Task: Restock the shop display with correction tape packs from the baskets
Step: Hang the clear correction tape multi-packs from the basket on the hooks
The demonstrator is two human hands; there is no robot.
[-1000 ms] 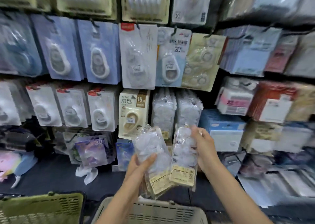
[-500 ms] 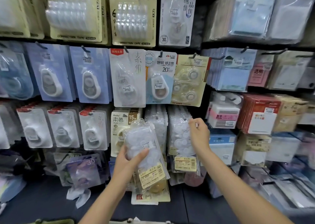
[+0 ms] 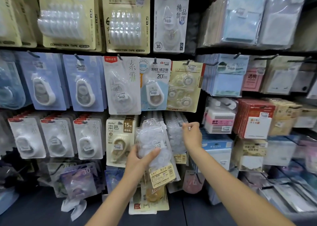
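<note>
My left hand (image 3: 139, 160) grips a clear plastic bag of white correction tapes (image 3: 152, 145) with a yellow label, held in front of the display wall. My right hand (image 3: 192, 135) is raised to the right of it, with fingers pinched at the top of another clear bag of correction tapes (image 3: 175, 136) that hangs against the row of like bags on the hook. Carded correction tape packs (image 3: 85, 136) hang in rows to the left. No basket is in view.
Hook rows hold blue-carded tapes (image 3: 84, 83), a beige 15M tape pack (image 3: 120, 140) and large multi-packs (image 3: 127, 19) above. Sticky-note stacks (image 3: 253, 119) fill shelves on the right. A dark ledge (image 3: 34, 207) runs along the bottom, with loose packs leaning on it.
My view has tilted up, so the baskets dropped out of sight. My right hand lifted its clear bag up to the hook row, while my left hand kept the other bag.
</note>
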